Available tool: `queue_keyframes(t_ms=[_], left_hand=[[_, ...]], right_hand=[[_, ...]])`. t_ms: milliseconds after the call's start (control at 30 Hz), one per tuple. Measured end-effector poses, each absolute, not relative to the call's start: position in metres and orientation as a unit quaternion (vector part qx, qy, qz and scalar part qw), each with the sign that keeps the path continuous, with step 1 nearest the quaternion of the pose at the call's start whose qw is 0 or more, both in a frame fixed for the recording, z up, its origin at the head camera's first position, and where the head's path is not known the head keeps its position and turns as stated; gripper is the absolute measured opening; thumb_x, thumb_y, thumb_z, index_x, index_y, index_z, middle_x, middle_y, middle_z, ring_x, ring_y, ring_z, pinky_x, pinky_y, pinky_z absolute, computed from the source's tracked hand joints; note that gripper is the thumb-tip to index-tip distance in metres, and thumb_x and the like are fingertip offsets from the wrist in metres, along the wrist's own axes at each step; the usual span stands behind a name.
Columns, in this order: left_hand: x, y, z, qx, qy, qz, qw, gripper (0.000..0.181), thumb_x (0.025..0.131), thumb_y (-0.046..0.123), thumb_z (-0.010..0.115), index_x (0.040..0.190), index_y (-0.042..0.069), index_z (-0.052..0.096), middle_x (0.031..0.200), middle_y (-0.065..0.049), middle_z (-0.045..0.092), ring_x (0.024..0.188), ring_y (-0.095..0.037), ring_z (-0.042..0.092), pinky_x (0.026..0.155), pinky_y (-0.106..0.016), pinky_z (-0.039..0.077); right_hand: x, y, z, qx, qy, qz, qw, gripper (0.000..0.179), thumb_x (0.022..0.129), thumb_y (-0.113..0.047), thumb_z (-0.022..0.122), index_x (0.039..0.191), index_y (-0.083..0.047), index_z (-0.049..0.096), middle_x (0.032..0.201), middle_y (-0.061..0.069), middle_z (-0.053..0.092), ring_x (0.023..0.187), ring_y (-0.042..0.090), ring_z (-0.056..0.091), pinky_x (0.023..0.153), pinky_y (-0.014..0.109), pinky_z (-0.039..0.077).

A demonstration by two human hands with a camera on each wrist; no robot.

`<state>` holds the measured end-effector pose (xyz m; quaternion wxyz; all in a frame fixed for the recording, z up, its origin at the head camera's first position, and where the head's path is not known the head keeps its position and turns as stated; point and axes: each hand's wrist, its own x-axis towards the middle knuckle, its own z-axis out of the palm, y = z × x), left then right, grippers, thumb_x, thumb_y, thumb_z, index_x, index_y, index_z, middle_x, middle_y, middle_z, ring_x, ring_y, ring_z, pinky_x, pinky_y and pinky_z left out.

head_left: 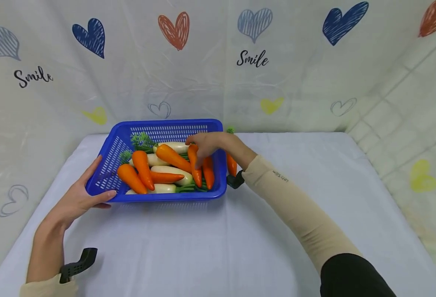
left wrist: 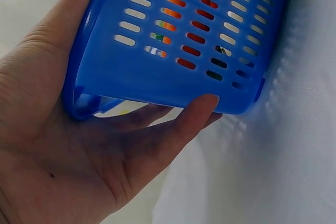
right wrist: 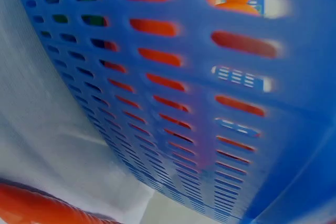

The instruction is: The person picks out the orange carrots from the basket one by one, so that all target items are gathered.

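Note:
A blue plastic basket (head_left: pixel 166 198) with slotted walls holds several orange carrots (head_left: pixel 170 158) and white radishes (head_left: pixel 166 188) with green tops. My left hand (head_left: pixel 75 201) grips its front left corner, thumb on the front rim and fingers along the left side. In the left wrist view, that hand (left wrist: pixel 68 150) wraps the rim, and a fingertip lies against the slotted wall. Over the right rim, my right hand (head_left: pixel 209 144) reaches into the basket and pinches a carrot (head_left: pixel 193 154) near its thick end. The right wrist view shows only the basket's outer wall (right wrist: pixel 199 82), hiding this hand.
Outside the basket on the right, another carrot (head_left: pixel 232 164) lies on the white-covered table (head_left: pixel 299 161), partly behind my right wrist. It also shows as an orange shape (right wrist: pixel 42 208) in the right wrist view. A heart-printed curtain (head_left: pixel 210 74) hangs behind the table.

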<state>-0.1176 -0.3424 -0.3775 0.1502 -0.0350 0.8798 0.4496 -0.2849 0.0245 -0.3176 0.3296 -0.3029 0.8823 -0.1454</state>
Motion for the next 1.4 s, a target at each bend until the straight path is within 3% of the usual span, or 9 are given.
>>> queue_keyframes(t_ms=[267,400,567,767,1033,1400], left_hand=[[-0.119,-0.342,-0.377,-0.030,0.882,0.443,0.157,0.107,0.099,0.038,0.069,0.158,0.052,-0.019,0.169,-0.037,-0.001,0.107,-0.027,0.066,0.080,-0.027,0.064],[-0.119,-0.343,-0.377,-0.031,0.881,0.444,0.163,0.107,0.099,0.039,0.069,0.158,0.052,-0.020,0.169,-0.038,-0.001,0.107,-0.027,0.067,0.080,-0.026,0.063],[-0.118,-0.344,-0.379,-0.033,0.880,0.444,0.167,0.108,0.099,0.038,0.069,0.159,0.050,-0.020,0.168,-0.039,0.002,0.106,-0.026,0.067,0.080,-0.027,0.064],[-0.120,-0.344,-0.378,-0.027,0.879,0.449,0.159,0.106,0.100,0.037,0.068,0.159,0.051,-0.019,0.169,-0.038,0.002,0.105,-0.024,0.067,0.080,-0.027,0.064],[-0.119,-0.342,-0.377,-0.030,0.874,0.457,0.162,0.107,0.100,0.036,0.069,0.159,0.051,-0.019,0.169,-0.037,0.002,0.104,-0.022,0.066,0.080,-0.031,0.065],[-0.118,-0.344,-0.376,-0.033,0.875,0.456,0.160,0.105,0.101,0.037,0.068,0.158,0.053,-0.018,0.170,-0.036,-0.001,0.107,-0.025,0.065,0.080,-0.030,0.065]], right_hand=[[-0.279,0.025,-0.322,-0.305,0.877,-0.157,0.335,0.103,0.086,-0.037,0.084,0.166,-0.014,0.024,0.165,0.007,0.037,0.150,0.026,0.036,0.131,0.049,0.029],[-0.274,0.027,-0.329,-0.317,0.872,-0.210,0.308,0.093,0.086,-0.032,0.085,0.161,-0.014,0.034,0.155,0.009,0.047,0.139,0.025,0.046,0.124,0.046,0.039],[-0.271,0.030,-0.335,-0.338,0.857,-0.256,0.291,0.070,0.086,-0.028,0.086,0.147,-0.019,0.053,0.143,0.009,0.056,0.126,0.024,0.054,0.107,0.037,0.053],[-0.272,0.034,-0.333,-0.345,0.850,-0.300,0.261,0.056,0.086,-0.024,0.086,0.136,-0.018,0.062,0.137,0.007,0.062,0.126,0.025,0.057,0.103,0.037,0.056],[-0.272,0.043,-0.333,-0.317,0.851,-0.365,0.204,0.054,0.087,-0.028,0.085,0.136,-0.019,0.063,0.142,0.003,0.061,0.132,0.025,0.058,0.111,0.043,0.054],[-0.269,0.056,-0.331,-0.279,0.809,-0.489,0.170,0.058,0.088,-0.021,0.085,0.141,-0.017,0.062,0.144,0.006,0.059,0.125,0.030,0.066,0.097,0.042,0.063]])
